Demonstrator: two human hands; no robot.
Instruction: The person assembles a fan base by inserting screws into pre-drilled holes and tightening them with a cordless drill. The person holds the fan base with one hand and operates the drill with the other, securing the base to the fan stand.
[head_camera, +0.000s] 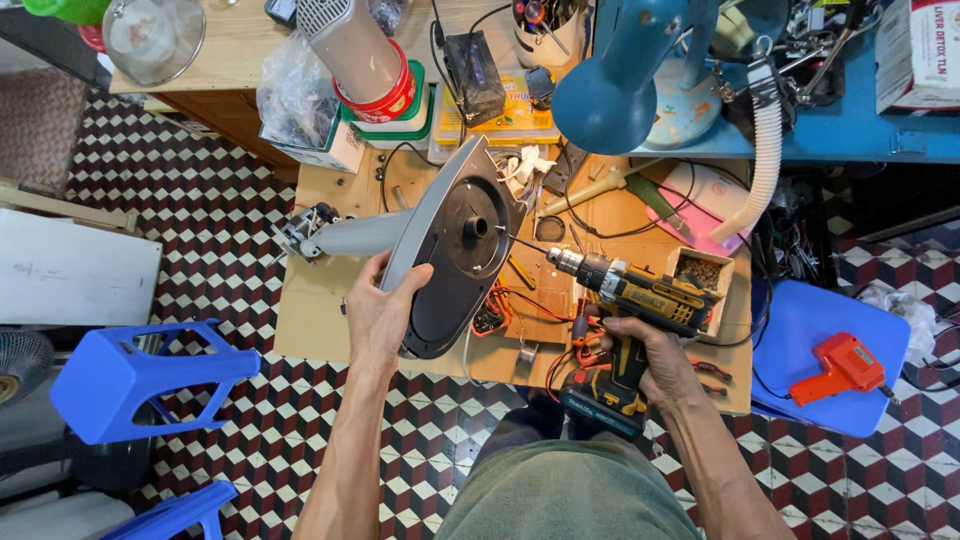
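Observation:
My left hand (380, 310) grips the rim of a grey oval fan base (450, 250), tilted up on edge so its black underside faces right. A grey pole (350, 237) runs from the base to the left. In my right hand (655, 355) is a yellow and black cordless drill (625, 300), held by its handle. Its bit points left at the hub in the middle of the black underside, close to it.
A low wooden table (310, 310) carries wires, small parts and a box of screws (700, 272). A blue lamp (610, 95), a cluttered blue bench (850, 130) and jars stand behind. Blue stools (130, 380) are at the left. An orange tool (840, 368) lies on a blue stool at the right.

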